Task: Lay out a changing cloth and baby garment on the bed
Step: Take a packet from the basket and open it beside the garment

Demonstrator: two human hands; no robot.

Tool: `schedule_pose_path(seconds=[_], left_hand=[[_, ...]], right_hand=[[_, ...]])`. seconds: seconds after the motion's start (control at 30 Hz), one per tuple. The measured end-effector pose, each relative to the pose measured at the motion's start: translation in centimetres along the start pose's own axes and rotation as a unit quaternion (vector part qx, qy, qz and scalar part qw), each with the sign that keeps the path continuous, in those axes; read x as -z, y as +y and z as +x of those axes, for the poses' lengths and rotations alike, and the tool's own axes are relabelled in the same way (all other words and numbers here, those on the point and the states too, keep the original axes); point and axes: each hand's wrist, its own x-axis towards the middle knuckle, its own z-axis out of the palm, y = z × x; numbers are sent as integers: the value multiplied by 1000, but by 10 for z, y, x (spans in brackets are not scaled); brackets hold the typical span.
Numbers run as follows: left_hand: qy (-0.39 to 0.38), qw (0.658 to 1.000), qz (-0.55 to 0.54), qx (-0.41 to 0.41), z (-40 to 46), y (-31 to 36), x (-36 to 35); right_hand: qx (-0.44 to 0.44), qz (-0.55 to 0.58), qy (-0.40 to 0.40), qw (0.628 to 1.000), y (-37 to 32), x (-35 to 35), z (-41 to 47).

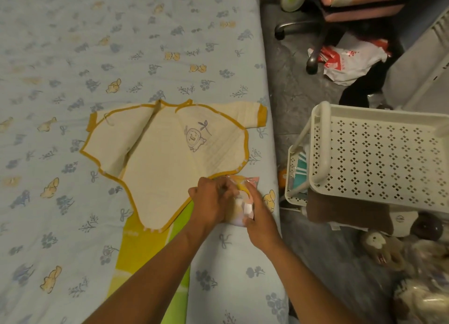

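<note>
A cream baby garment (167, 148) with mustard trim and a small lion print lies spread flat on the bed (73, 56), its front flap open. Its lower end rests on a yellow-and-green changing cloth (143, 246). Just right of the garment's hem, near the bed's right edge, both hands hold a small plastic-wrapped packet (240, 202) with pink and yellow print. My left hand (213, 202) grips its left side. My right hand (257, 212) pinches its right side, fingers on a white part of the packet.
A white perforated trolley (379, 153) stands close to the bed's right edge, with items on its lower shelf. On the grey floor lie plush toys (384, 248), a white-and-red plastic bag (349, 59) and an office chair base (315, 32).
</note>
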Motion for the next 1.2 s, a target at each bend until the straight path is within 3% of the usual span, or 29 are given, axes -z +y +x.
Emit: schedule_pose_path(seconds=[0.13, 0.33, 0.47, 0.63, 0.73, 0.83, 1.0, 1.2], left_hand=[[-12, 1000, 15, -22, 23, 12, 3], [-2, 1000, 26, -2, 53, 17, -3], [5, 999, 31, 3, 54, 14, -11], [2, 997, -64, -47, 47, 14, 0], [74, 989, 12, -125, 17, 1, 1], [26, 982, 109, -152, -7, -14, -4], [-51, 949, 294, -102, -23, -10, -12], [-137, 966, 217, 36, -7, 17, 1]], right_hand=[[-11, -33, -5, 999, 2, 2, 0], [1, 20, -15, 1000, 3, 8, -2], [11, -20, -23, 999, 3, 10, -4], [5, -52, -43, 998, 0, 12, -3], [-4, -54, -36, 998, -2, 11, -2], [-13, -31, -29, 999, -4, 10, -1], [-39, -81, -48, 995, -11, 18, 5], [-64, -117, 18, 991, -51, 55, -5]])
